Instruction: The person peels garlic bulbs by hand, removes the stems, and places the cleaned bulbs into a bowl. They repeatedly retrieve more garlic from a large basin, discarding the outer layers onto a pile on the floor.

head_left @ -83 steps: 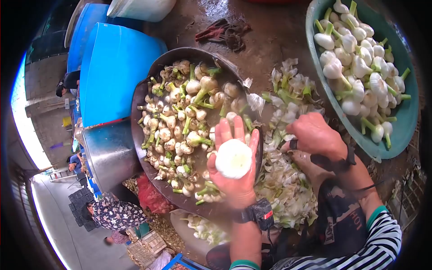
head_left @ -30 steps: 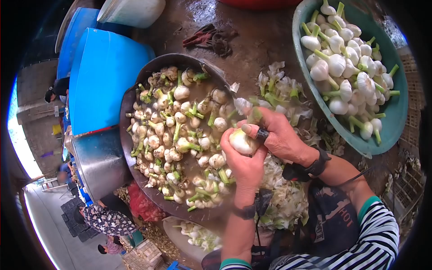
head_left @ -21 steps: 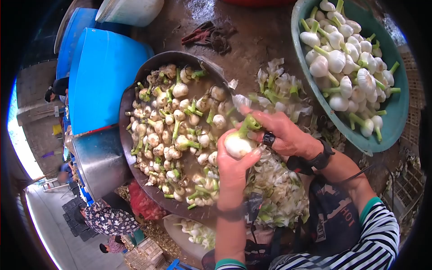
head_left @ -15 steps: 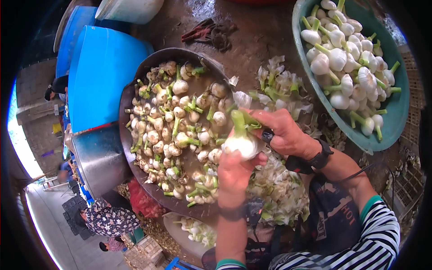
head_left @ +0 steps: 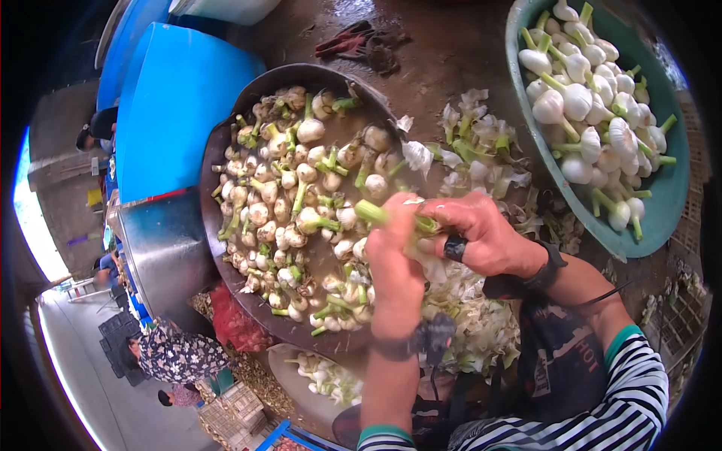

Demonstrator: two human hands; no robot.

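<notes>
My left hand [head_left: 395, 267] is closed round a garlic bulb, mostly hidden by the fingers; its thick green stem [head_left: 372, 213] sticks out to the left. My right hand [head_left: 481, 234], a black ring-like band on one finger, is closed on a strip of green-and-white garlic skin [head_left: 427, 225] beside the stem. Both hands are over the right edge of a dark round basin [head_left: 213, 177], where unpeeled garlic bulbs [head_left: 304, 177] with dirty skins lie in murky water. A heap of peeled-off skins [head_left: 474, 316] lies under my right hand.
A green tub [head_left: 526, 124] of clean white garlic bulbs [head_left: 577, 101] stands at the upper right. Dark red gloves [head_left: 361, 46] lie on the wet floor. A blue tub [head_left: 180, 113], a metal container [head_left: 167, 248] and a red net sack [head_left: 235, 319] border the basin. People [head_left: 180, 353] sit at far left.
My left hand has turned and closed over the bulb, which showed white before. The stem has tipped from upright to pointing left. My right hand has drawn a strip of skin away from it.
</notes>
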